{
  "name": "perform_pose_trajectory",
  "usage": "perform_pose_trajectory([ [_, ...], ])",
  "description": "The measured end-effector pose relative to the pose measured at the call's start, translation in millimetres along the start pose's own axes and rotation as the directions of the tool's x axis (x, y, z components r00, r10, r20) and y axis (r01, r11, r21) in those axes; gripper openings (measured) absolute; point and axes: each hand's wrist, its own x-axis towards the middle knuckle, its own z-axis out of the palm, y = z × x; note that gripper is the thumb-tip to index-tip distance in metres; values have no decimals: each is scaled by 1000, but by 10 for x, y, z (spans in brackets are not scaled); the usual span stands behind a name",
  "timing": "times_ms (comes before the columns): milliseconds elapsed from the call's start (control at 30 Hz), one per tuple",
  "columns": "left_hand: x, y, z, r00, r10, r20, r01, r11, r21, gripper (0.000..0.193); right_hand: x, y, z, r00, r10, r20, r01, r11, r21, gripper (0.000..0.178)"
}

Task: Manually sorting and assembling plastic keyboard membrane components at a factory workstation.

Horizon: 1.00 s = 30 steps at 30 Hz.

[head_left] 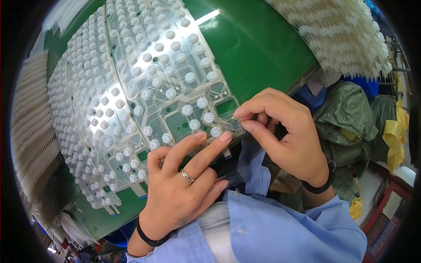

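Note:
A clear keyboard membrane sheet (175, 103) with silver traces and white rubber domes lies on the green table, its near right corner by my hands. My left hand (184, 177) rests at its near edge, fingers apart, index and middle fingertips touching the sheet beside the domes; a ring is on one finger. At the sheet's right corner, my right hand (280, 131) pinches thumb and index finger together. Whatever lies between those fingertips is too small to make out. A short flat tail (226, 152) sticks out from the near edge between my hands.
More domed membrane sheets (87, 105) lie side by side to the left. Tall stacks of sheets stand at the far right (337, 35) and left edge (33, 127). Green table surface (258, 48) shows beyond. Dark green plastic bags (346, 118) sit to the right, below table height.

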Motion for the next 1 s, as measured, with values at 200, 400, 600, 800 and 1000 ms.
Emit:
perform_pose_trajectory([
  [200, -7, 6, -7, 1000, -7, 4, 7, 1000, -5, 24, 0, 2, 12, 1000, -26, -11, 26, 1000, -17, 15],
  [400, -10, -1, -14, 1000, -7, 9, 8, 1000, -9, 23, -12, 26, 21, 998, -60, 1, 60, 997, -47, 19],
  [600, -12, 3, -20, 1000, -18, 13, 18, 1000, -12, 23, 25, -83, 19, 947, -317, 52, 295, 794, -532, 20],
  [800, 19, 6, -54, 1000, -16, 8, 17, 998, -59, 23, 161, 139, 101, 953, -265, -146, 157, 847, -508, 22],
  [1000, -89, -54, -140, 990, -80, -115, 50, 968, -246, 22, 53, -4, 38, 980, 67, -186, -15, 963, 268, 16],
])
